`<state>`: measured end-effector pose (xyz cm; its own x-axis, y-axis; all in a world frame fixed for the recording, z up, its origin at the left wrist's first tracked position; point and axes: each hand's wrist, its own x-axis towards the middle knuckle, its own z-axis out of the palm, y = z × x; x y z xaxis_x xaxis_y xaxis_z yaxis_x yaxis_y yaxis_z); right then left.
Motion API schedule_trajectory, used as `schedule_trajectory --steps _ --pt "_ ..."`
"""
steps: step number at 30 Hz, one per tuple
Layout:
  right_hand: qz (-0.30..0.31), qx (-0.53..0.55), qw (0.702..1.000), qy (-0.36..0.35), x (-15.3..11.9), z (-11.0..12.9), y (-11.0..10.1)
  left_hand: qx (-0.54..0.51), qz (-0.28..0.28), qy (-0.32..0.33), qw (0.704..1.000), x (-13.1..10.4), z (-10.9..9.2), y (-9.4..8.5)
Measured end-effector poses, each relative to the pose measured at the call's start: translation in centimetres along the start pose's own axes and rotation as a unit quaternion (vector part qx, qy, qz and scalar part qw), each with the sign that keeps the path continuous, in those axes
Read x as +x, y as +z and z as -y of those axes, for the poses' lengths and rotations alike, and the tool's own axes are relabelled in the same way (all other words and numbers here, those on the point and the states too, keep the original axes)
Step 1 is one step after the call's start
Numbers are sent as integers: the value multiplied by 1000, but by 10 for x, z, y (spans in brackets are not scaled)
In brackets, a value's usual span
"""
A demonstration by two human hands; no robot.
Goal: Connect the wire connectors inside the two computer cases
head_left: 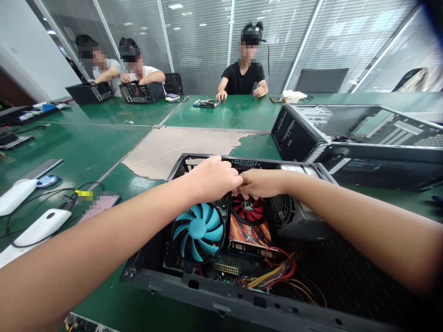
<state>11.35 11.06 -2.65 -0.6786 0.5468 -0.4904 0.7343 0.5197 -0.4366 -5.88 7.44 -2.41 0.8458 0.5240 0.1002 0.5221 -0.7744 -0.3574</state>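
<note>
An open black computer case (221, 304) lies in front of me. Inside it are a blue fan (197, 228), a graphics card (251, 233) with a red fan, a round-grilled power supply (304, 219) and a bundle of coloured wires (277, 273). My left hand (216, 177) is closed above the case's far part, fingers curled down. Touching it, my right hand (259, 183) is closed too, its fingers bent over the red fan's far side. Whatever the fingertips hold, if anything, is hidden.
Another open case (374, 161) stands at the right. Phones, cables and a white device (41, 235) lie at the left. Across the green table (104, 138) a person sits by a circuit board (206, 103); two people at the far left reach into cases (141, 93).
</note>
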Motion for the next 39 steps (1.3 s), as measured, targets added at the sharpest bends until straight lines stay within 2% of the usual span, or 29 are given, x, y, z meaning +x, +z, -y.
schedule_trajectory --steps 7,16,32,39 --pt "-2 -11 1000 5 -1 1 0 10 4 -5 1000 0 1 2" --pt "-1 -18 1000 1 0 -1 1 4 50 -17 999 1 0 -1" --pt "-3 14 1000 -12 3 -5 2 8 -18 14 1000 1 2 3" --pt "-10 22 1000 -6 3 -5 3 8 -2 13 1000 1 1 1"
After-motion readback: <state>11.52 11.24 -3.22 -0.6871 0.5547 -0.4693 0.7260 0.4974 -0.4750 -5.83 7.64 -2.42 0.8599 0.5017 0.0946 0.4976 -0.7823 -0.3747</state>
